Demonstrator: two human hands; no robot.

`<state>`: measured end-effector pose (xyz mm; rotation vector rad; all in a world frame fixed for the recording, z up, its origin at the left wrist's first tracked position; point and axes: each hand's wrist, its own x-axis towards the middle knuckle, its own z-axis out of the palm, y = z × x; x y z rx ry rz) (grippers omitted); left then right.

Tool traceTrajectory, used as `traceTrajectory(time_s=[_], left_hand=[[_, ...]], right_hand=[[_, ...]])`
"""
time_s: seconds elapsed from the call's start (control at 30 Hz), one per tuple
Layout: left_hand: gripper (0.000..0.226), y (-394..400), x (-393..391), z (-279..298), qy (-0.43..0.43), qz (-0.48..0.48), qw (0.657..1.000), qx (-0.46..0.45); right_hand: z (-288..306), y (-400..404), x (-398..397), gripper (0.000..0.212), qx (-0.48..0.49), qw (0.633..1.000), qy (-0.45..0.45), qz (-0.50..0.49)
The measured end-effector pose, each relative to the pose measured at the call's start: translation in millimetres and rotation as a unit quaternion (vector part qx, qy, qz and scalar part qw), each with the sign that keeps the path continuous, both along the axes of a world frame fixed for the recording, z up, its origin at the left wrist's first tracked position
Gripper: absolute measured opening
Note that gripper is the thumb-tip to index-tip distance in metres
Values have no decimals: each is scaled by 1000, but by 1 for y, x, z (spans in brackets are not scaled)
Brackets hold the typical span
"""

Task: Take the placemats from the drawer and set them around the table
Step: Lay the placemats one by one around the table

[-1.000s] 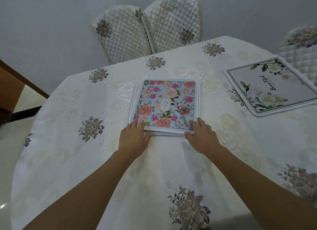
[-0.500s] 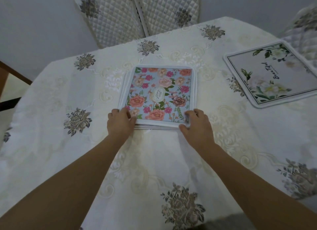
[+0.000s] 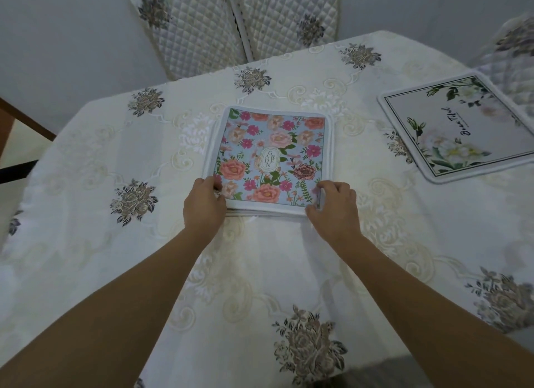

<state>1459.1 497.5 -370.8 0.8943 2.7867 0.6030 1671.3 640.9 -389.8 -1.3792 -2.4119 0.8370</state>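
Left hand (image 3: 204, 202) and right hand (image 3: 335, 205), arms extended, fingers curled, pinch near corners of the flowered placemat stack (image 3: 268, 159).

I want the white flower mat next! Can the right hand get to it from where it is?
Probably yes. The right hand pinches the colourful stack's corner, and only bare tablecloth lies between it and the white flower mat. It would have to let go first.

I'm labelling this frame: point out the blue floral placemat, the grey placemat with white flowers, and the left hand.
Blue floral placemat (image 3: 271, 153): head view, printed centre.
Grey placemat with white flowers (image 3: 462, 127): head view, plain middle.
Left hand (image 3: 203, 205): head view, back of hand.
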Motion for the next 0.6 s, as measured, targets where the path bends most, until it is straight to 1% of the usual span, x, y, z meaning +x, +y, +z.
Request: traceTrajectory(time_s=[0.1,0.23,0.33,0.43,0.6], left_hand=[[22,-12,6,0,-24,27,998,49],[22,-30,16,0,-50,50,996,61],[15,-45,26,4,-68,59,994,67],[14,-59,33,10,-80,66,991,78],[25,-84,47,22,-108,91,985,97]], right_hand=[[3,2,-1,52,-34,999,-2,-24],[5,-4,4,56,-94,995,30,-32],[8,-13,9,49,-121,990,66,-41],[10,-25,15,41,-130,988,63,-44],[18,-48,28,31,-120,991,53,-37]])
